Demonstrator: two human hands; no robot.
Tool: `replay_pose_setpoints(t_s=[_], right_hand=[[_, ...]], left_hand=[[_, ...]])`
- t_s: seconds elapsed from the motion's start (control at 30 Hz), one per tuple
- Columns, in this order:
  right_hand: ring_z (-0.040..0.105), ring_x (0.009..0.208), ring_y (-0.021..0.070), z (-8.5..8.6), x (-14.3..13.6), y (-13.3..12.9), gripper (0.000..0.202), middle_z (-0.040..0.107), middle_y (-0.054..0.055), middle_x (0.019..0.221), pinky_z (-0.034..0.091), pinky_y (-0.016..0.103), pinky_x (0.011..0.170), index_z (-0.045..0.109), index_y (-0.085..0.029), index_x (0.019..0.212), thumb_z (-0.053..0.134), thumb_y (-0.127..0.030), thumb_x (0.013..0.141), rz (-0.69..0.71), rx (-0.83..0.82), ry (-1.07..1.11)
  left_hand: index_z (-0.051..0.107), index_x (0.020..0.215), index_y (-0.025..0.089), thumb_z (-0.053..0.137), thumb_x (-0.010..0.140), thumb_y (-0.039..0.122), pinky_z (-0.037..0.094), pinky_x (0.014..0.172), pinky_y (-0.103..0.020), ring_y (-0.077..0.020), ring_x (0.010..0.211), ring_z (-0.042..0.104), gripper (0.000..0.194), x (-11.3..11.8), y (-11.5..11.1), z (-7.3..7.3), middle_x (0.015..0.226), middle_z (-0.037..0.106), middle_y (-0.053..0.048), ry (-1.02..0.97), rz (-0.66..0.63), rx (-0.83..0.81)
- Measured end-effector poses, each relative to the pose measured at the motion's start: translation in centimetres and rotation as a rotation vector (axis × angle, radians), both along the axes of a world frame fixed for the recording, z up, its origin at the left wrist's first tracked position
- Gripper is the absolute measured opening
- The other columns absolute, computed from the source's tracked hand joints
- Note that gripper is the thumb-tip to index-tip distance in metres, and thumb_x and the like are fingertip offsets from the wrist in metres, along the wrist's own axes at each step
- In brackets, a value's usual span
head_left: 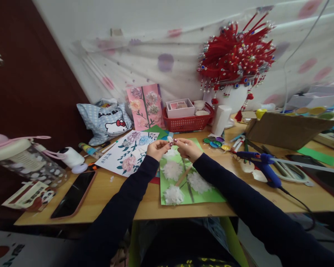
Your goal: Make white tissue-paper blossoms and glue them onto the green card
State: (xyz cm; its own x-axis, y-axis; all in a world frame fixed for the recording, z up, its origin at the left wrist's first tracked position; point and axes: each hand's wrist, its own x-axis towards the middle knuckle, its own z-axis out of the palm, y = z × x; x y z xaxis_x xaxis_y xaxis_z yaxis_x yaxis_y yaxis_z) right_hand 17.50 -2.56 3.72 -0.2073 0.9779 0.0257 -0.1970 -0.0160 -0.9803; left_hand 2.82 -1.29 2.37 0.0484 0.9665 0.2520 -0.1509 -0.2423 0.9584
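Note:
Above a light green sheet (167,198), my left hand (156,149) and my right hand (188,148) meet fingertip to fingertip. A small piece of white tissue (170,139) is pinched between my left fingers. My right thumb and forefinger press together at its edge; whether they grip it too is hard to see. White ruffled tissue flowers lie on the sheet: one in the middle (172,170), one at the lower left (173,195) and one beside my right sleeve (199,182). A thin wooden stick (184,175) lies across a dark painted stem.
A blue glue gun (263,165) lies on the right, its cord trailing off the table edge. Left of the sheet are a floral painting (133,150) and a phone (74,193). Paint pots (216,142), a red basket (187,122) and a paper roll (221,120) stand behind.

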Motion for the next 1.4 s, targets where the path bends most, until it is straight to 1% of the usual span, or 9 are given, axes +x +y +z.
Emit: replay_pose_setpoints(t_s=[0.1, 0.2, 0.37, 0.6, 0.8, 0.93, 1.1, 1.23, 1.4], right_hand=[[0.013, 0.034, 0.0013, -0.04, -0.15, -0.18, 0.039, 0.021, -0.014, 0.038, 0.007, 0.018, 0.035, 0.052, -0.017, 0.07, 0.073, -0.047, 0.056, 0.01, 0.017, 0.028], [0.013, 0.034, 0.0009, -0.05, -0.04, -0.18, 0.04, 0.023, -0.014, 0.039, 0.008, 0.018, 0.035, 0.051, -0.017, 0.069, 0.074, -0.047, 0.055, 0.012, 0.03, 0.033], [0.013, 0.034, 0.0015, -0.17, 0.25, -0.09, 0.04, 0.022, -0.014, 0.038, 0.007, 0.018, 0.035, 0.052, -0.017, 0.071, 0.073, -0.047, 0.056, 0.078, 0.028, 0.042], [0.013, 0.034, 0.0008, -0.39, 0.28, -0.05, 0.041, 0.023, -0.013, 0.037, 0.007, 0.018, 0.034, 0.051, -0.016, 0.065, 0.076, -0.046, 0.053, 0.136, -0.022, 0.027], [0.013, 0.034, 0.0005, -0.35, 0.28, 0.03, 0.041, 0.023, -0.014, 0.039, 0.006, 0.018, 0.034, 0.047, -0.017, 0.064, 0.075, -0.047, 0.055, 0.166, -0.034, 0.037], [0.014, 0.034, -0.0003, 0.06, 0.05, -0.33, 0.046, 0.039, -0.011, 0.048, 0.006, 0.017, 0.034, 0.048, -0.018, 0.076, 0.073, -0.052, 0.055, 0.124, -0.001, 0.038], [0.015, 0.033, 0.001, -0.25, -0.08, -0.48, 0.041, 0.027, -0.014, 0.04, 0.01, 0.017, 0.033, 0.052, -0.018, 0.077, 0.072, -0.048, 0.058, 0.107, 0.051, -0.076], [0.014, 0.033, 0.001, -0.49, 0.02, -0.33, 0.036, 0.024, -0.014, 0.037, 0.009, 0.018, 0.034, 0.053, -0.017, 0.071, 0.07, -0.047, 0.06, 0.131, 0.05, -0.079], [0.013, 0.032, 0.0016, -0.23, -0.07, -0.42, 0.035, 0.021, -0.014, 0.035, 0.008, 0.018, 0.034, 0.053, -0.017, 0.07, 0.065, -0.048, 0.064, 0.085, 0.054, -0.065]], left_hand=[[0.06, 0.061, 0.014, 0.078, 0.051, 0.043, 0.039, 0.047, -0.021, -0.006, 0.044, 0.046, 0.035, 0.11, -0.24, -0.06, 0.052, 0.058, 0.002, 0.03, -0.029, 0.02], [0.057, 0.061, 0.014, 0.078, 0.051, 0.044, 0.038, 0.047, -0.02, -0.0053, 0.044, 0.046, 0.038, 0.21, -0.14, -0.03, 0.053, 0.057, 0.002, -0.004, -0.035, 0.006], [0.058, 0.066, 0.013, 0.072, 0.057, 0.051, 0.036, 0.043, -0.019, -0.0043, 0.042, 0.044, 0.042, 0.11, 0.38, 0.43, 0.054, 0.052, 0.003, -0.158, -0.075, -0.13], [0.065, 0.069, 0.012, 0.072, 0.058, 0.039, 0.034, 0.045, -0.018, -0.0044, 0.045, 0.043, 0.03, -0.24, 0.46, 0.12, 0.057, 0.058, 0.001, -0.111, -0.188, -0.087], [0.062, 0.063, 0.013, 0.075, 0.053, 0.036, 0.034, 0.047, -0.018, -0.0043, 0.045, 0.044, 0.029, -0.05, 0.26, 0.23, 0.052, 0.057, 0.002, -0.143, -0.158, -0.101], [0.06, 0.061, 0.013, 0.078, 0.051, 0.038, 0.033, 0.046, -0.018, -0.0038, 0.044, 0.043, 0.032, -0.18, 0.43, 0.2, 0.049, 0.054, 0.003, -0.179, -0.155, -0.14], [0.059, 0.06, 0.013, 0.079, 0.05, 0.04, 0.035, 0.046, -0.018, -0.0037, 0.045, 0.045, 0.036, -0.25, 0.66, -0.14, 0.052, 0.056, 0.003, -0.143, -0.13, -0.144], [0.055, 0.058, 0.013, 0.079, 0.05, 0.042, 0.035, 0.045, -0.018, -0.0038, 0.043, 0.044, 0.038, -0.09, 0.58, -0.02, 0.048, 0.053, 0.004, -0.152, -0.141, -0.157], [0.051, 0.056, 0.014, 0.079, 0.051, 0.041, 0.035, 0.045, -0.017, -0.0039, 0.042, 0.044, 0.039, -0.01, 0.47, 0.09, 0.045, 0.051, 0.005, -0.166, -0.135, -0.144]])
